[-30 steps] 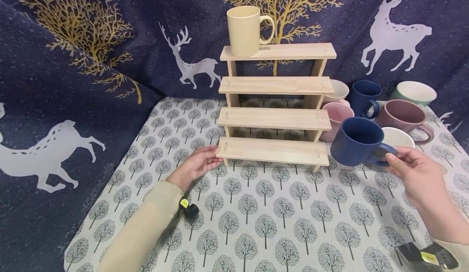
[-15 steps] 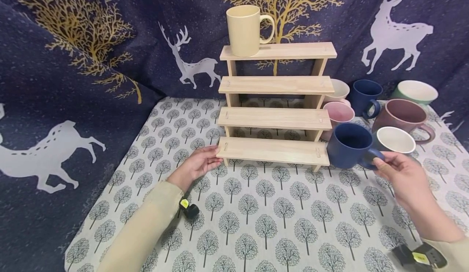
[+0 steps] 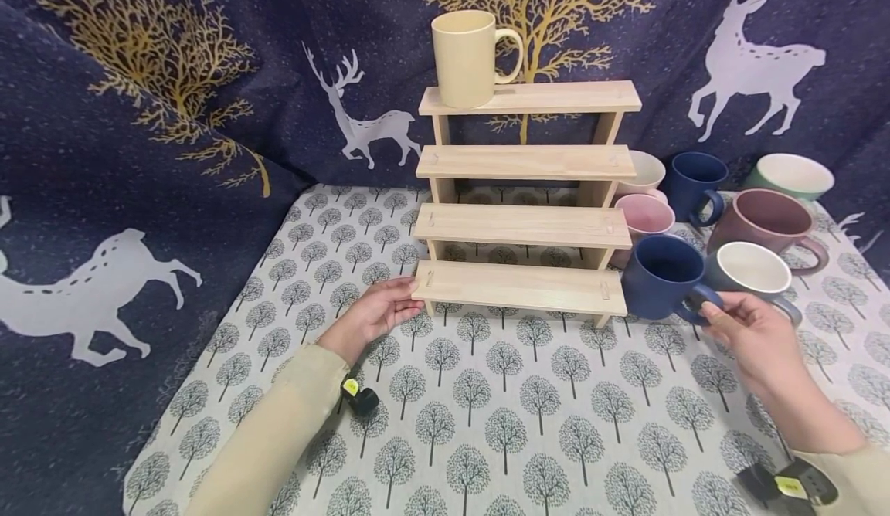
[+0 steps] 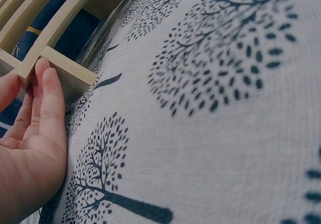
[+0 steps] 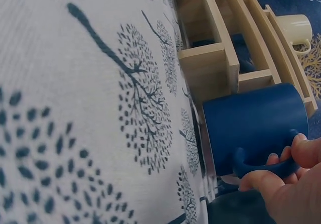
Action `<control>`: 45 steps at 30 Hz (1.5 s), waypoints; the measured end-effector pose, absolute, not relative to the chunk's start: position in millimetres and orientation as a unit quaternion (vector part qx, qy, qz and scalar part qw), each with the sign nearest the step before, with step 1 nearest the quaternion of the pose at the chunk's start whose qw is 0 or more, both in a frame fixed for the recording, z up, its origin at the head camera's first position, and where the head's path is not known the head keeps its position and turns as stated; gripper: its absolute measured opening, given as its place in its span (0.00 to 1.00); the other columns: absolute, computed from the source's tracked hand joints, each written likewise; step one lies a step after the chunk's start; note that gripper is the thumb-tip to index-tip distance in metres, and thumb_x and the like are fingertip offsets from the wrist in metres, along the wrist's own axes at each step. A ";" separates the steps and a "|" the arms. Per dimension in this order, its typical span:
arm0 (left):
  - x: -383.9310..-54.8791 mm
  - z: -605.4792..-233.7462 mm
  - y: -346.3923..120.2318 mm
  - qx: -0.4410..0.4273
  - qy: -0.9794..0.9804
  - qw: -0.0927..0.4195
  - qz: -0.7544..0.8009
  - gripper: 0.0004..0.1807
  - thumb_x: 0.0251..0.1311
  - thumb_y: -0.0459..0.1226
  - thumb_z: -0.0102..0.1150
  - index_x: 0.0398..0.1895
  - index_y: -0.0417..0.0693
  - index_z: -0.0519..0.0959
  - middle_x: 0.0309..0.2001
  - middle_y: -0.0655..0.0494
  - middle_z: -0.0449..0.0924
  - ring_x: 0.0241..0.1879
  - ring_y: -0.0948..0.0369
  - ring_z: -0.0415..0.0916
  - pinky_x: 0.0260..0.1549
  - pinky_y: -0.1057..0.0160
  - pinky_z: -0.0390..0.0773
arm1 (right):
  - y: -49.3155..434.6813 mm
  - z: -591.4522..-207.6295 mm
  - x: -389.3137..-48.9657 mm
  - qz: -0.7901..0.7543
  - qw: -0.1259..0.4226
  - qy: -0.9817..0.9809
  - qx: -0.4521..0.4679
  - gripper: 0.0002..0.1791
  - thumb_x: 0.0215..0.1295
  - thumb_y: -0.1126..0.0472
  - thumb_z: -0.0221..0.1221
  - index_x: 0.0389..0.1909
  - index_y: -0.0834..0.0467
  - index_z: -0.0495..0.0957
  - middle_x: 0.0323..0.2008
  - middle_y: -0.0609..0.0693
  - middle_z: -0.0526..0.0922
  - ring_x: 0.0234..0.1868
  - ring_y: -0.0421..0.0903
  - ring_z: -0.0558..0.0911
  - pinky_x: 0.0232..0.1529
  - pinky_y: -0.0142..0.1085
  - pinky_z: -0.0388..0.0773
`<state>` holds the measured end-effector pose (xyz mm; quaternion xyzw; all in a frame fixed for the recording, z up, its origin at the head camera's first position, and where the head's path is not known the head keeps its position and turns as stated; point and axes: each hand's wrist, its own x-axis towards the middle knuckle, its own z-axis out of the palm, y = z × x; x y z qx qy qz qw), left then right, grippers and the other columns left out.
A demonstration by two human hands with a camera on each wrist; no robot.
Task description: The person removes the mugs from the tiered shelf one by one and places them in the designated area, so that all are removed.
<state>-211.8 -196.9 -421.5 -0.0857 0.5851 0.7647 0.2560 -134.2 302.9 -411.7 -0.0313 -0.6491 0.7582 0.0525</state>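
Note:
My right hand [image 3: 754,338] pinches the handle of a dark blue mug [image 3: 660,276], which stands upright just off the right end of the lowest step of a wooden tiered shelf [image 3: 518,284]. In the right wrist view, the thumb and fingers close round that mug's handle [image 5: 266,169]. At the opposite end of the same step, my left hand [image 3: 378,309] grips the board's left corner. Its thumb lies above the board and its fingers [image 4: 50,98] reach underneath, as the left wrist view shows. A cream mug [image 3: 464,60] sits at the left of the top step.
Several cups crowd the right: a pink cup [image 3: 647,213], a mug with white inside [image 3: 751,267], a mauve mug [image 3: 768,218], another blue mug [image 3: 695,184], a green-and-white cup [image 3: 793,176] and a pale cup [image 3: 641,170]. Behind hangs a dark deer-patterned cloth [image 3: 278,114].
My right hand has carried the blue mug a little left and down, close to the shelf's right end, uncovering the white-lined mug behind it. The left hand stays on the shelf.

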 end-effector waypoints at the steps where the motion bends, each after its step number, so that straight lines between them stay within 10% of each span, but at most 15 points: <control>1: -211.6 -421.5 -196.8 -0.086 0.585 0.256 0.765 0.30 0.77 0.31 0.45 0.77 0.30 0.52 0.34 0.56 0.84 0.32 0.66 0.83 0.38 0.77 0.89 | 303.1 -412.6 -134.5 0.762 0.053 -0.645 -0.029 0.19 0.73 0.75 0.54 0.31 0.49 0.84 0.28 0.38 0.87 0.28 0.31 0.84 0.29 0.18 0.84; 45: -212.4 -424.7 -196.6 -0.080 0.589 0.250 0.764 0.30 0.76 0.31 0.47 0.76 0.29 0.55 0.34 0.57 0.84 0.33 0.67 0.83 0.40 0.77 0.89 | 318.3 -417.6 -137.6 0.723 -0.039 -0.690 0.002 0.17 0.74 0.73 0.54 0.37 0.47 0.81 0.34 0.37 0.84 0.36 0.30 0.83 0.36 0.17 0.83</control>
